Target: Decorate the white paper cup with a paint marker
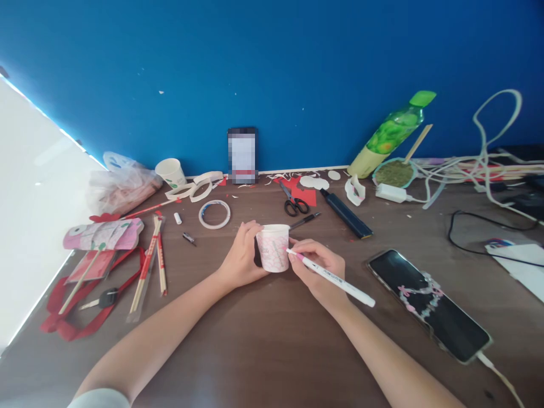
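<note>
A white paper cup with pink markings stands upright on the brown table, just ahead of me. My left hand is wrapped round the cup's left side, holding it steady. My right hand pinches a white marker pen with a pink tip, and the tip touches the cup's right wall. Both forearms rest low over the table.
A smartphone on a cable lies at the right. Black scissors, a dark marker, a tape ring, chopsticks, a second paper cup, a green bottle, white cables and paper scraps lie around.
</note>
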`<state>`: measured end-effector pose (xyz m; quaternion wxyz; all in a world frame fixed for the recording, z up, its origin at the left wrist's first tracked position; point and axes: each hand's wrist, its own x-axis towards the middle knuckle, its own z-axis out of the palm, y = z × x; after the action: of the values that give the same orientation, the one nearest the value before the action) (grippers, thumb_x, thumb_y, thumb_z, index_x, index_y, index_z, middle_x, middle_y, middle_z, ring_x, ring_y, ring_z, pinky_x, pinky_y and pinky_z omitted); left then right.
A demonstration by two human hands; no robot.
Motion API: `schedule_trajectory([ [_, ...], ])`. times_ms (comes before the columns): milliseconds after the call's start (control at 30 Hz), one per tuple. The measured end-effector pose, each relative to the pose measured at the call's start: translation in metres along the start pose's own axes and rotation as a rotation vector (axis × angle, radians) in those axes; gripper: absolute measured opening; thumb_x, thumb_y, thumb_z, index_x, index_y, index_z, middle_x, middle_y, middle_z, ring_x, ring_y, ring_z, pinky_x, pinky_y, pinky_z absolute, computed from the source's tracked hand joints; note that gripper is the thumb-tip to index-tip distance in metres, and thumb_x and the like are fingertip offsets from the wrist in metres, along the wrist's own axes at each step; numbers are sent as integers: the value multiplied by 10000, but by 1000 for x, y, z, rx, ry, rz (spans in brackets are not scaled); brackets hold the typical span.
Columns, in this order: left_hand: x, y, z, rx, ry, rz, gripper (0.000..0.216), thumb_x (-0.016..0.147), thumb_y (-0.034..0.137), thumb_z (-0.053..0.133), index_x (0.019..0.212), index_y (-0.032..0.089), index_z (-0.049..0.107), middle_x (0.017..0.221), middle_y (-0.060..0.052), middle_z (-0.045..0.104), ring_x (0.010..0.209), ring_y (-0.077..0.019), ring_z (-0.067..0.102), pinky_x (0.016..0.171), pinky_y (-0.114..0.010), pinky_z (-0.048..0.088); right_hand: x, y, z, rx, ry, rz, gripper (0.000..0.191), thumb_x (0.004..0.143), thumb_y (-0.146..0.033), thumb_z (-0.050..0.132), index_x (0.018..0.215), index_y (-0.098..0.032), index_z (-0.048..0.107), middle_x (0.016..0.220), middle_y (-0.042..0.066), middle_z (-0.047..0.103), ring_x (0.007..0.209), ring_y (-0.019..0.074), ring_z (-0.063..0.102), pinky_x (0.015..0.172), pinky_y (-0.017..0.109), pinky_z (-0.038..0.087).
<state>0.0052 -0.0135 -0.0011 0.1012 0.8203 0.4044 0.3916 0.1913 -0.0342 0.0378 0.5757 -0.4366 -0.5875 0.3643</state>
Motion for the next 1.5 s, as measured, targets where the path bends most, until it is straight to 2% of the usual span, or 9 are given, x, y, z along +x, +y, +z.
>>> schedule_trajectory([
  [567, -1, -1, 0, -14, -13, -32, 887, 690, 377, 770, 1359, 197, 215, 1266, -180, 485, 1292, -389, 469, 1085, -651, 337, 0, 3, -2, 18, 2, 60, 90, 696, -185, 738, 686, -222, 657, 702, 24, 710, 894, 243, 744, 818, 321, 581],
  [867, -2, -2, 1, -74, -87, -161, 926, 682, 386, 792, 1360, 221, 182, 1377, -214, 456, 1398, -396, 381, 1146, -662, 230, 3, 3, -5, 34, 12, 138, 85, 706, -205, 731, 678, -220, 652, 685, 23, 706, 916, 257, 747, 766, 294, 574],
  [1067, -3, -3, 2, -78, -72, -133, 930, 688, 405, 791, 1365, 216, 182, 1376, -226, 469, 1395, -397, 391, 1139, -668, 235, 2, 2, -4, 20, 34, 150, 79, 703, -198, 724, 674, -218, 652, 695, 25, 719, 895, 248, 751, 706, 271, 572],
  [1500, -2, -2, 1, -76, -58, -119, 930, 683, 385, 800, 1371, 216, 196, 1374, -227, 475, 1384, -393, 410, 1132, -669, 250, 3, 2, -5, -2, 38, 138, 73, 721, -208, 719, 685, -214, 656, 694, 32, 719, 876, 252, 750, 677, 286, 573],
])
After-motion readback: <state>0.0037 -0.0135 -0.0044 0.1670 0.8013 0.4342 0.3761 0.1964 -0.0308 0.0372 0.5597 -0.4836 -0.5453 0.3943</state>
